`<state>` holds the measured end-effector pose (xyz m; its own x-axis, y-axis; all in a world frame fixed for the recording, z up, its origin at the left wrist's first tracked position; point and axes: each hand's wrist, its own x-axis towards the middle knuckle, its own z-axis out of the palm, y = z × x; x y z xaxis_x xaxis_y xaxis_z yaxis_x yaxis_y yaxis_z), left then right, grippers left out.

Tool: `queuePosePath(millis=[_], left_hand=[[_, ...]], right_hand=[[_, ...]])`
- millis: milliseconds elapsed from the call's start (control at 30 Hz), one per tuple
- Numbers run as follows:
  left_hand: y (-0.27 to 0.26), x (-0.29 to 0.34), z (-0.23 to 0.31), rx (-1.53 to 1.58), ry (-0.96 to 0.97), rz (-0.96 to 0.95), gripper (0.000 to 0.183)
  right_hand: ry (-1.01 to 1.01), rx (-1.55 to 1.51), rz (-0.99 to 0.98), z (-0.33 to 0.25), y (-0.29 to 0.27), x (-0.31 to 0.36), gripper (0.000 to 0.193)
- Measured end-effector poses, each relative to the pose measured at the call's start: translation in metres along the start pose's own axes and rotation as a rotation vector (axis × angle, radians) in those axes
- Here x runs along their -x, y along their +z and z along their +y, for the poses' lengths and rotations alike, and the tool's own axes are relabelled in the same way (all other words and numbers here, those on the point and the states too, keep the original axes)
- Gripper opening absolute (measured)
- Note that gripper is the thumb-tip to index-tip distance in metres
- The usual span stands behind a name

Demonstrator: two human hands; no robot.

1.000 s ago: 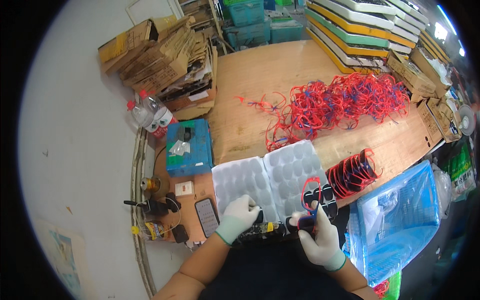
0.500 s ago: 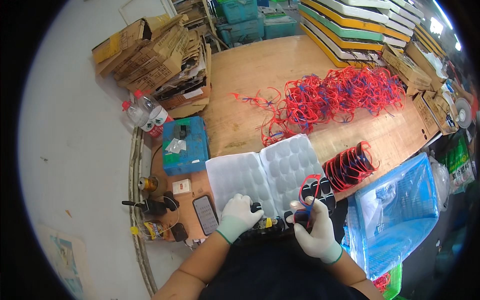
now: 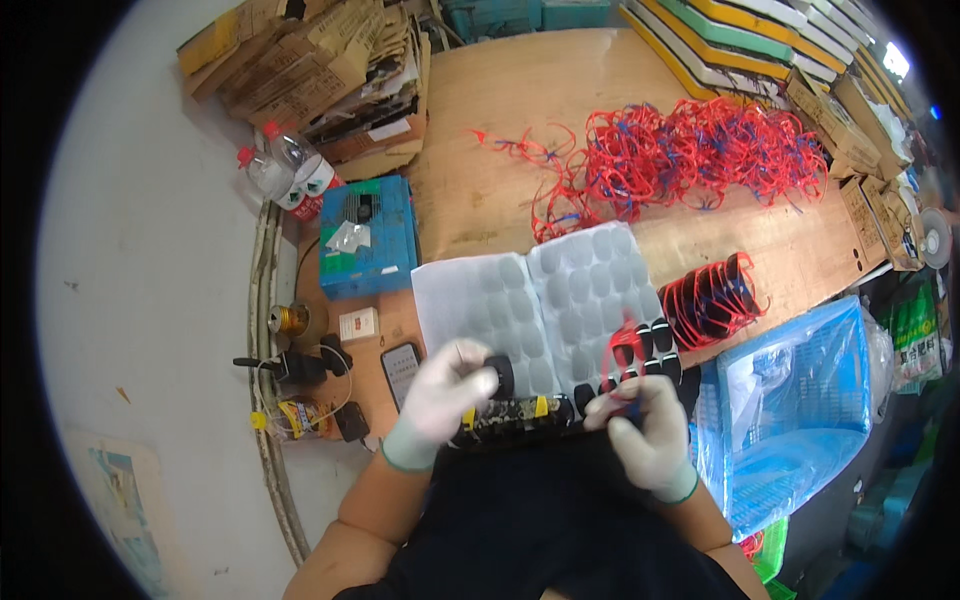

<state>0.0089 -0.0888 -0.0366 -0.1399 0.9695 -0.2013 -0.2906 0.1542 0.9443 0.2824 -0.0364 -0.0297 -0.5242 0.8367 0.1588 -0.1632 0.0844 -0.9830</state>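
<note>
My left hand, in a white glove with a green cuff, pinches a black oval lens at the sheet's lower left. My right hand, gloved the same way, holds a thin red glasses frame, blurred by motion. Below and between the hands lies a dark patterned object with yellow patches, partly hidden. White sheets with rows of grey ovals lie on the table. Several black lenses rest on their right part, next to my right hand.
A tangled heap of red and blue frames lies farther back. A row of red frames with dark lenses stands right of the sheets. A blue plastic-lined basket is at right. A phone, blue box and bottles are at left.
My left hand has lifted off the sheet and moved left and up, the black lens between thumb and fingers. My right hand still holds the red frame, slightly farther right. The view has tilted down.
</note>
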Motion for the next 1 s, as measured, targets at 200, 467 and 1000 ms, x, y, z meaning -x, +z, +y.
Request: queuePosePath(millis=[200, 467, 1000], left_hand=[[0.033, 0.031, 0.007, 0.237, -0.125, -0.199, 0.018], [0.032, 0.035, 0.004, 0.638, -0.334, -0.287, 0.023], [0.046, 0.031, -0.002, 0.177, -0.108, -0.134, 0.015]], right_hand=[[0.124, 0.055, -0.338, -0.030, 0.037, -0.021, 0.026], [0.199, 0.153, -0.457, -0.035, 0.025, -0.016, 0.021], [-0.163, 0.470, -0.334, -0.031, 0.025, -0.018, 0.021]])
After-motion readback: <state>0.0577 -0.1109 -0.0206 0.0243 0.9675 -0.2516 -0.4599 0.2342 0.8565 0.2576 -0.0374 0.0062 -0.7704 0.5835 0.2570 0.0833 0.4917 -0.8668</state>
